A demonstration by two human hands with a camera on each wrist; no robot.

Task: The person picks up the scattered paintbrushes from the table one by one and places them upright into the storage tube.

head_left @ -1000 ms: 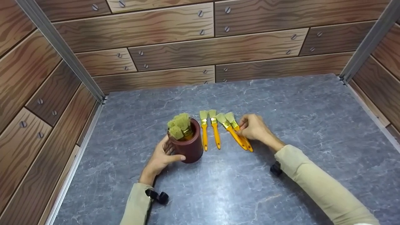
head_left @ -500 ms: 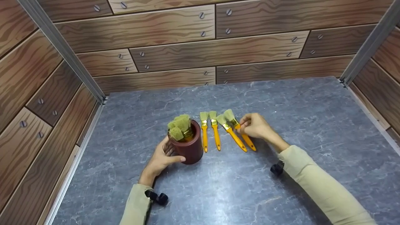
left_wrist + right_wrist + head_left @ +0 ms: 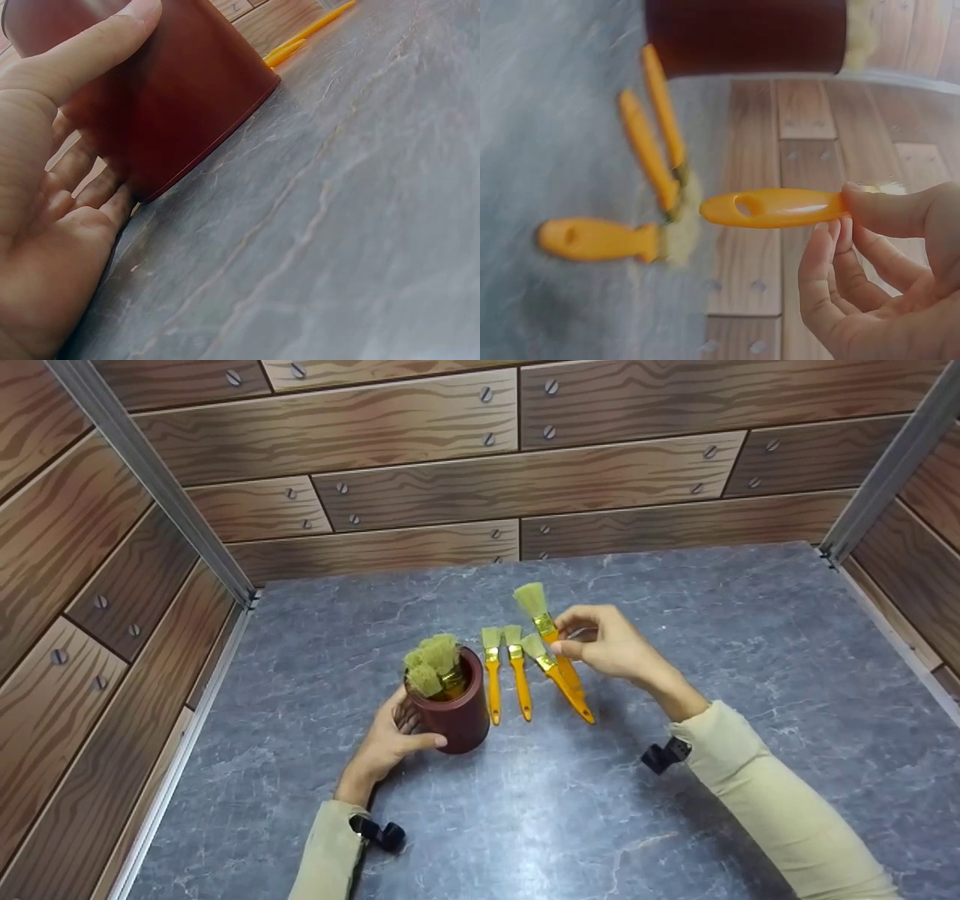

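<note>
My left hand (image 3: 390, 739) curls round the side of a dark red cylindrical cup (image 3: 459, 724), thumb across its front in the left wrist view. Several paintbrushes (image 3: 431, 664) stand in the cup, bristles up. My right hand (image 3: 611, 641) pinches one paintbrush (image 3: 780, 208) by its orange handle near the metal band, bristles pointing up and away. The right wrist view shows that brush raised off the table. Between cup and right hand, three more paintbrushes lie on the table: a left one (image 3: 493, 682), a middle one (image 3: 519, 679) and a slanted one (image 3: 562, 686).
The grey marbled table (image 3: 525, 817) is bounded by wood-patterned panels (image 3: 420, 450) at the back and both sides. Metal posts (image 3: 187, 521) stand at the back corners. A black wrist camera (image 3: 379, 832) sits on each forearm.
My right hand has lifted the rightmost brush off the table and moved it up and left, over the slanted brush. My left hand and the cup have stayed in place.
</note>
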